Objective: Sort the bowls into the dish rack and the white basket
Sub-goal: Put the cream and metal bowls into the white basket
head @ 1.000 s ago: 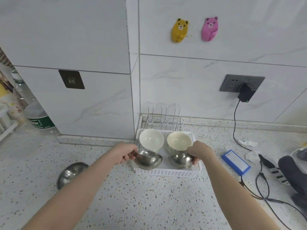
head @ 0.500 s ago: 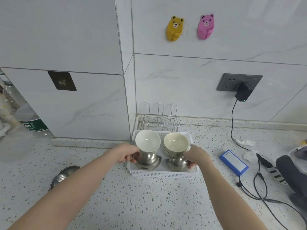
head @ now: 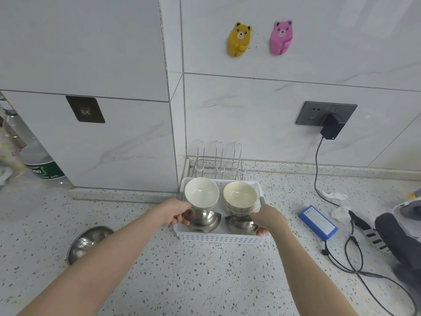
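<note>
both hands [head: 174, 214] [head: 266, 218] grip steel bowls [head: 204, 221] [head: 241, 225] inside the white basket [head: 218, 237].

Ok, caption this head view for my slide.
Both hands, left hand and right hand, lower steel bowls into the white basket.

home kitchen | tiled wall [head: 250, 106] | speckled counter [head: 205, 281] | dish rack [head: 218, 160]

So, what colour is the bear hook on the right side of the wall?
The right bear hook is pink; it shows best in the head view.
</note>
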